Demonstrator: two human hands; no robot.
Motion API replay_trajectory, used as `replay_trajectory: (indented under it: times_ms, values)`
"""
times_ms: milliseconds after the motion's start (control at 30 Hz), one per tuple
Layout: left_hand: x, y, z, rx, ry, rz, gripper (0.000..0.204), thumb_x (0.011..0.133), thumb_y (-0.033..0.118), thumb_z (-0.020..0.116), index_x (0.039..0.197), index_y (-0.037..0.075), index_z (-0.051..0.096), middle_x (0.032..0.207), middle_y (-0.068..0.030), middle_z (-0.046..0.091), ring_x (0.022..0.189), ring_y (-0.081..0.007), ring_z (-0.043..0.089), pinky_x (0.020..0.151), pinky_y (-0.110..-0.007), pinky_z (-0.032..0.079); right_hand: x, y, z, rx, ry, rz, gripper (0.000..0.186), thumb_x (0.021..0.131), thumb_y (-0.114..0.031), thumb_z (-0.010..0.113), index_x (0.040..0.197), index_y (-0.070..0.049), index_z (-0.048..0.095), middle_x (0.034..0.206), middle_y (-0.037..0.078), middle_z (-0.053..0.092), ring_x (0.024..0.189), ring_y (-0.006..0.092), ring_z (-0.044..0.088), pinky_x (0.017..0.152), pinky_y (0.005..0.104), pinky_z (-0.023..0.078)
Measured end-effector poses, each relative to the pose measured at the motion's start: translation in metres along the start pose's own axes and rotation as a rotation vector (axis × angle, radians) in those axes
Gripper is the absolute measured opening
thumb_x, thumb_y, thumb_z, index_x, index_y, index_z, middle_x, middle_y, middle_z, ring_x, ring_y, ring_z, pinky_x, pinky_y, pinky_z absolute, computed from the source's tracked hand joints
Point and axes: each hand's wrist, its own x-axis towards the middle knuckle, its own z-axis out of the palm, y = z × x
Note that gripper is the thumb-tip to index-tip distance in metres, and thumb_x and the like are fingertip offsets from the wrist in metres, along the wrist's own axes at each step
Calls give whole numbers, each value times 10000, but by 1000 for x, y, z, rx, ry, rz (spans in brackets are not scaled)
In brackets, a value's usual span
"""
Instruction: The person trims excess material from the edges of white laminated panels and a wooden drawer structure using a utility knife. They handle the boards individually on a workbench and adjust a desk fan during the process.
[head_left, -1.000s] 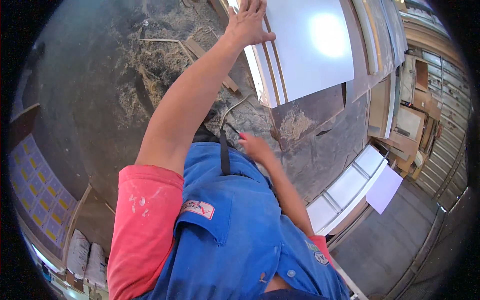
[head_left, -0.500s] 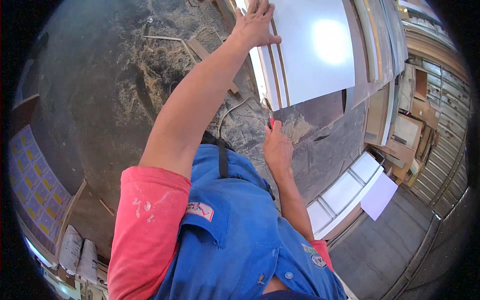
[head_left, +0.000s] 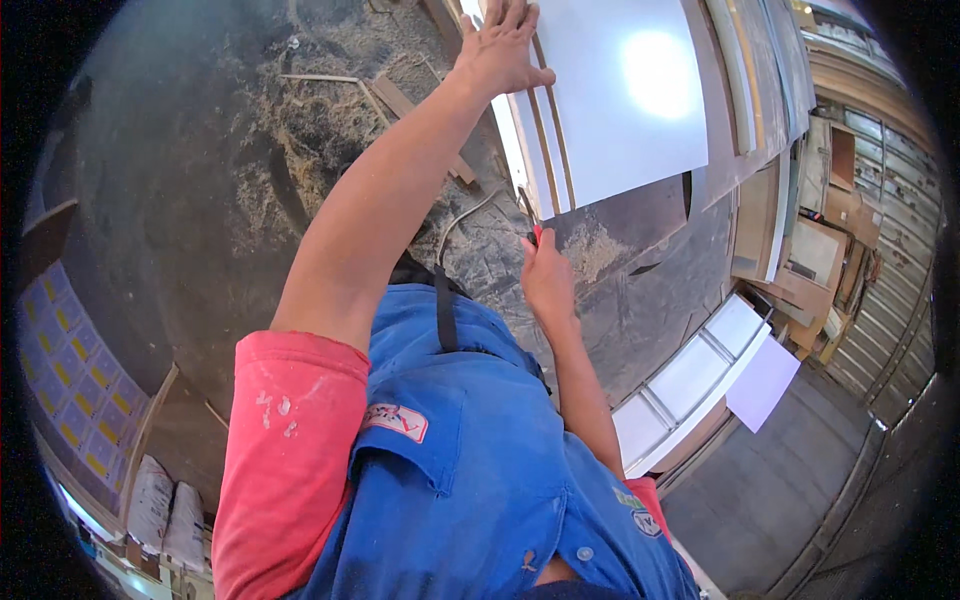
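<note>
From the head camera, the left hand (head_left: 500, 45) lies flat, fingers spread, on the edge of a stack of white panels (head_left: 620, 100) — the sheets run out to its right. The right hand (head_left: 545, 275) is closed around a red-handled tool (head_left: 531, 222) — its tip touches the panels' near edge just above the fist.

On my chest sits a small slanted patch label (head_left: 395, 422), white with red, and a second round badge (head_left: 630, 500), green and yellow, lower right. Far left, by the floor's edge, lies a blue sheet of yellow squares (head_left: 62, 380); below it, pale printed sacks (head_left: 165, 510).
</note>
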Motion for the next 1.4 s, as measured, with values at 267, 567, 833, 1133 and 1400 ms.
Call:
replay_trajectory:
  times_ms: [267, 567, 833, 1133, 1400]
  values:
    - [6, -3, 10, 69, 36, -21, 1033, 784, 477, 748, 1554, 22, 230, 1650, -181, 98, 1525, -358, 55, 1209, -526, 225, -36, 2, 9, 104, -46, -59, 275, 1016, -310, 501, 1137, -65, 523, 892, 282, 670, 852, 484, 643, 720, 596, 475]
    - [0, 1, -8, -16, -103, -33, 1024, 836, 416, 740, 1570, 11, 151, 1659, -176, 13, 1530, -354, -31, 1236, -518, 148, -32, 2, -5, 12, 174, -98, 246, 1016, -309, 517, 1087, -75, 492, 791, 249, 662, 756, 490, 639, 632, 586, 474]
    - [-5, 4, -10, -1, -67, -23, 1028, 814, 418, 751, 1561, 0, 182, 1654, -195, 43, 1529, -364, -5, 1233, -505, 168, -18, 5, 8, -43, 159, -100, 233, 1010, -281, 533, 1093, -66, 495, 786, 252, 661, 757, 476, 650, 626, 559, 497]
    - [4, 0, 2, 35, -20, -1, 1052, 776, 442, 759, 1547, -24, 214, 1643, -222, 88, 1523, -391, 30, 1226, -472, 206, -4, 12, 40, 44, 243, -88, 241, 1006, -290, 548, 1087, -64, 522, 886, 212, 698, 786, 417, 689, 632, 514, 537]
    - [9, 6, 2, 97, -21, 0, 1020, 817, 479, 716, 1557, 0, 202, 1646, -209, 91, 1525, -383, 17, 1230, -491, 176, 5, 27, 57, 175, 413, -243, 266, 1007, -309, 538, 1106, -63, 519, 832, 235, 687, 759, 442, 675, 616, 544, 514]
